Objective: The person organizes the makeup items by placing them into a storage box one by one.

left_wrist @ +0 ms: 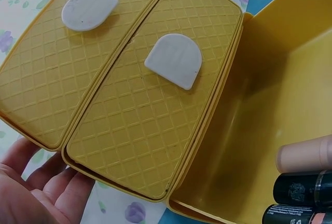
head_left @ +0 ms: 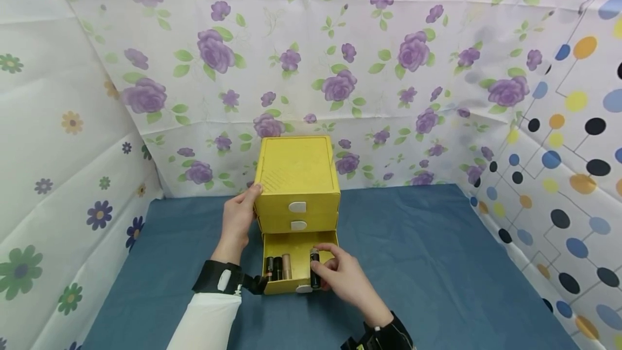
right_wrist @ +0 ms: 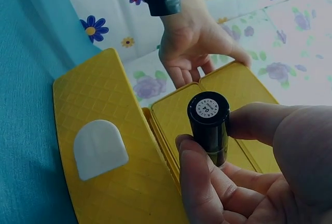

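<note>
A small yellow drawer box [head_left: 297, 163] stands with its lowest drawer [head_left: 302, 244] pulled out. My left hand [head_left: 238, 220] holds the box's left side, thumb at the upper front edge and fingers against the side. Between thumb and fingertips, my right hand [head_left: 346, 277] pinches a black lipstick [right_wrist: 210, 130], upright at the drawer's front right. Its round base, lettered and marked 04, faces the right wrist camera. Two black tubes [head_left: 277, 269] and a beige tube [left_wrist: 306, 154] lie side by side in the drawer's left part.
Two upper drawers with white tabs [left_wrist: 174, 60] are closed. Another white tab [right_wrist: 101, 149] is on the open drawer's front. Blue cloth [head_left: 413, 263] covers the table. Flowered sheets [head_left: 379, 69] hang behind and to the left, a dotted one [head_left: 573, 177] to the right.
</note>
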`<control>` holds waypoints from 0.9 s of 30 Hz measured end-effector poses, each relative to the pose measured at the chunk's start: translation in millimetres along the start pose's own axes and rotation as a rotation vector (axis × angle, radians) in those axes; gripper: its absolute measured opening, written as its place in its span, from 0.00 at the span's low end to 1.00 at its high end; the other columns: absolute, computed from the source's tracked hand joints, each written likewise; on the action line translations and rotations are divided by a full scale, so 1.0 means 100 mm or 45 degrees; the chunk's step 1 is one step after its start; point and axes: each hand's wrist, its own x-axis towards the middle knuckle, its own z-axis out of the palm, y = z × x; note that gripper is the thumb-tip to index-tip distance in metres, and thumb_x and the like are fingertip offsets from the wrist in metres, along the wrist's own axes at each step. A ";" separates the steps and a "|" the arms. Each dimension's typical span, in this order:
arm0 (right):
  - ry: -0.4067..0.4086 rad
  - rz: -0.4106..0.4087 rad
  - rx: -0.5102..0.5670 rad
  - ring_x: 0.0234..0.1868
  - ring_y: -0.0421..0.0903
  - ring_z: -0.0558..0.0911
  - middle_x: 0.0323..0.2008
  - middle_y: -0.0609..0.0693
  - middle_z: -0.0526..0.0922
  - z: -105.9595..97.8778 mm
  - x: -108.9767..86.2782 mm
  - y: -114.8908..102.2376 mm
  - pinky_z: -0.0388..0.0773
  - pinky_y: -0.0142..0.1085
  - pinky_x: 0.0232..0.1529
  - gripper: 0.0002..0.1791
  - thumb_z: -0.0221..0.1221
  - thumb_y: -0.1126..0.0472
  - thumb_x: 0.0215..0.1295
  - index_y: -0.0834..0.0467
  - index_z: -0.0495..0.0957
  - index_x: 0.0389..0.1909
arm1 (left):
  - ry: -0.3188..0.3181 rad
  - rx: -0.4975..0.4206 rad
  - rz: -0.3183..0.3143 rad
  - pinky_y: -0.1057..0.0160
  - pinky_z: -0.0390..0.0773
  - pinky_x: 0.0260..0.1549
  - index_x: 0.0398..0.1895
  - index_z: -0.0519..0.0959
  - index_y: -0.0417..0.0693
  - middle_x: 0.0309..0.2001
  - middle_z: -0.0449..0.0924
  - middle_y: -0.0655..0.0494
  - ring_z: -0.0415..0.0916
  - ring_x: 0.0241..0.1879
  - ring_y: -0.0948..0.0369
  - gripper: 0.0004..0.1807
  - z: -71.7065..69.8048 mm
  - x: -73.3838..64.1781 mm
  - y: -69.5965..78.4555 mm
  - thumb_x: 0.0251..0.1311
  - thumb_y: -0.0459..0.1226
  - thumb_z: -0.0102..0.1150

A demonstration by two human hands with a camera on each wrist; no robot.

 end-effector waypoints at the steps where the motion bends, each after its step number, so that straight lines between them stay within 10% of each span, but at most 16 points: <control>1: 0.003 -0.002 -0.002 0.24 0.47 0.85 0.24 0.48 0.86 0.00 0.01 0.00 0.84 0.41 0.29 0.27 0.64 0.49 0.79 0.57 0.76 0.72 | 0.000 0.003 0.003 0.40 0.70 0.70 0.74 0.76 0.39 0.80 0.63 0.42 0.63 0.77 0.43 0.36 0.00 0.00 0.00 0.76 0.57 0.60; 20: 0.155 -0.094 -0.287 0.17 0.42 0.74 0.24 0.41 0.83 0.11 0.21 -0.05 0.66 0.34 0.18 0.27 0.63 0.49 0.79 0.56 0.76 0.73 | 0.005 0.024 0.005 0.41 0.72 0.69 0.73 0.78 0.40 0.80 0.65 0.43 0.65 0.76 0.45 0.36 0.00 0.03 -0.03 0.76 0.57 0.60; 27: 0.146 -0.043 -0.365 0.13 0.39 0.59 0.14 0.40 0.66 0.17 0.34 0.03 0.53 0.34 0.18 0.27 0.63 0.49 0.78 0.53 0.77 0.73 | 0.010 0.017 -0.006 0.41 0.72 0.69 0.74 0.77 0.40 0.79 0.65 0.43 0.65 0.76 0.44 0.37 0.00 0.04 -0.03 0.76 0.57 0.61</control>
